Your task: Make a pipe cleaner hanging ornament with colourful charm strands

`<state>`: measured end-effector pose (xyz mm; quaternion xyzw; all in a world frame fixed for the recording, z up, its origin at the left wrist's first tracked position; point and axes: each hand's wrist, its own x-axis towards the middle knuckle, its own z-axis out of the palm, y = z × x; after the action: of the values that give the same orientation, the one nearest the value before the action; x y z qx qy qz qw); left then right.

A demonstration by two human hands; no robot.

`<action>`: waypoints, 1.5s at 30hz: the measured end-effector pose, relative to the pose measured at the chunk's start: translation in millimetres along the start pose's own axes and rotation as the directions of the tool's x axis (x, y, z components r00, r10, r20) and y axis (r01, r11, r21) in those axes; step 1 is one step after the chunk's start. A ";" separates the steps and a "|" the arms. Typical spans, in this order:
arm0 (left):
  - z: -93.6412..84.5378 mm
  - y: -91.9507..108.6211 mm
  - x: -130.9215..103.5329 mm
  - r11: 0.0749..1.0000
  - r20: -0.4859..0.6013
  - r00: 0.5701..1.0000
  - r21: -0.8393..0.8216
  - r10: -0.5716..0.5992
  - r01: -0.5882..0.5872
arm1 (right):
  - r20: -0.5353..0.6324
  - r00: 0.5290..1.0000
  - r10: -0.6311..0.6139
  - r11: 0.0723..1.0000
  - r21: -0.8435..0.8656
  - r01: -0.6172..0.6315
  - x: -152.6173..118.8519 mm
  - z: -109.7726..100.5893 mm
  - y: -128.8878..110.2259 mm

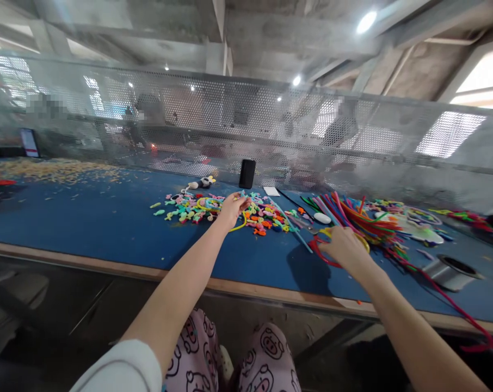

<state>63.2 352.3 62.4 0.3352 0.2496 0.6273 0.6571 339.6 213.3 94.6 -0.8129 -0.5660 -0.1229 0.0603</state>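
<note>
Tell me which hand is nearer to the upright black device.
Left. The left hand is just in front of the black device, over the small colourful pieces; the right hand is farther off, to its right, near the white oval.

A blue-topped table (108,218) with a wooden front edge carries, toward its left end, a scatter of thin tan bits (67,171). Near the middle lies a heap of small multicolored pieces (189,209), with a small black-and-white figure (201,183) behind it. A black phone-like object (247,174) stands against the perforated screen, and a white square (271,191) lies just beside it. Farther right are a white oval object (322,218), a bundle of colorful fuzzy strips (352,215) and a metallic spool (448,272).
</note>
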 end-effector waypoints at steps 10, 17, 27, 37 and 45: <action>-1.8 0.1 1.6 0.941 0.002 0.974 0.259 0.226 -0.218 | -0.226 0.974 0.001 0.841 0.528 0.122 17.8 -11.5 -50.2; 6.1 6.3 -5.2 0.954 0.013 0.969 0.172 0.245 -0.244 | -0.304 0.945 -0.120 0.695 0.654 0.299 46.3 13.7 -124.2; 5.9 2.5 -13.8 0.913 0.168 0.935 0.218 0.312 -0.344 | -0.266 0.888 -0.375 0.768 0.447 0.458 29.5 37.7 -111.3; 8.0 0.9 -24.4 0.905 0.269 0.933 0.285 0.240 -0.315 | -0.275 0.879 -0.391 0.778 0.412 0.475 29.0 37.3 -111.2; 8.8 1.3 -26.5 0.897 0.283 0.931 0.309 0.231 -0.317 | -0.275 0.882 -0.384 0.791 0.395 0.467 27.2 35.3 -110.8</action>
<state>66.7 324.9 66.7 0.5514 0.2262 0.6148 0.5165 249.6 285.3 63.3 -0.6130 -0.7397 -0.0720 0.2681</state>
